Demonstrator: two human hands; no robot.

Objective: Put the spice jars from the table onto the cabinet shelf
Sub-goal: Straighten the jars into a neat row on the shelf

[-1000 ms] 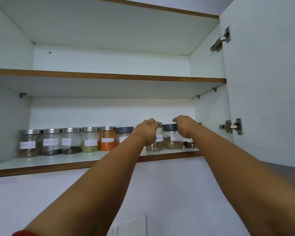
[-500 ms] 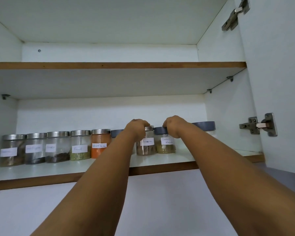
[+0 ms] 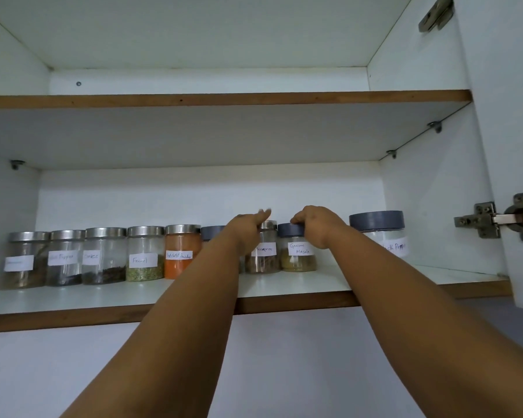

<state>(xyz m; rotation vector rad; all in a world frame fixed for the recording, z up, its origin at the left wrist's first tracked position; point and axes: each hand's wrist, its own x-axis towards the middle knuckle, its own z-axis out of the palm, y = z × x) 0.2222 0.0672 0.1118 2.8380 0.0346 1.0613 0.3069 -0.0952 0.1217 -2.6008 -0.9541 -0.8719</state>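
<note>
Lower shelf (image 3: pixel 284 286), centre frame: a row of labelled spice jars (image 3: pixel 145 253) already stands. Left hand (image 3: pixel 248 226), fingers released, hovers at the cinnamon jar (image 3: pixel 263 251); right hand (image 3: pixel 317 221) grasps the Garam Masala jar (image 3: pixel 298 254) lid. Placement appears nearly complete; counter unseen.

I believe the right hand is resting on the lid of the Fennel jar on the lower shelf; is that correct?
Not quite: in the head view the right hand rests on the lid of the Garam Masala jar on the lower shelf; the Fennel jar stands untouched further left.
</note>
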